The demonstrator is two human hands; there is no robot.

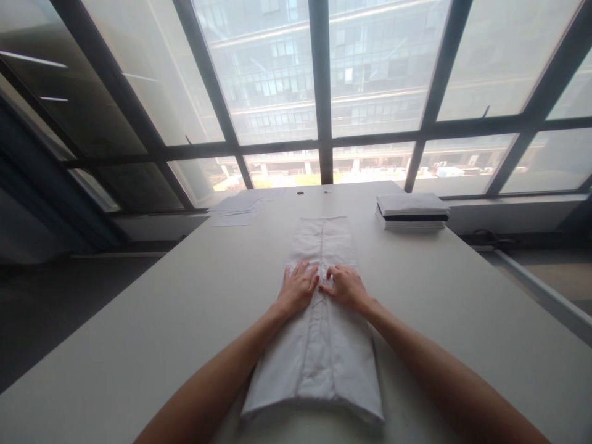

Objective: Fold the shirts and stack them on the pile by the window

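Observation:
A white folded shirt (pixel 317 357) lies lengthwise on the white table, its long narrow shape pointing away from me. Down its middle run a seam and a strip that looks like a button placket. My left hand (pixel 300 287) rests palm down on the cloth left of this centre line, fingers stretched out. Just across the line, my right hand (pixel 346 285) touches the cloth with bent fingers, the thumb apart from the index finger. The fingertips of both hands come close together near the middle seam.
On the table (pixel 185 320), a stack of folded white cloths (pixel 413 211) with a dark layer stands at the back right. Loose white sheets (pixel 235 209) lie at the back left. Two small dark items sit near the far edge, below the large windows (pixel 272 68).

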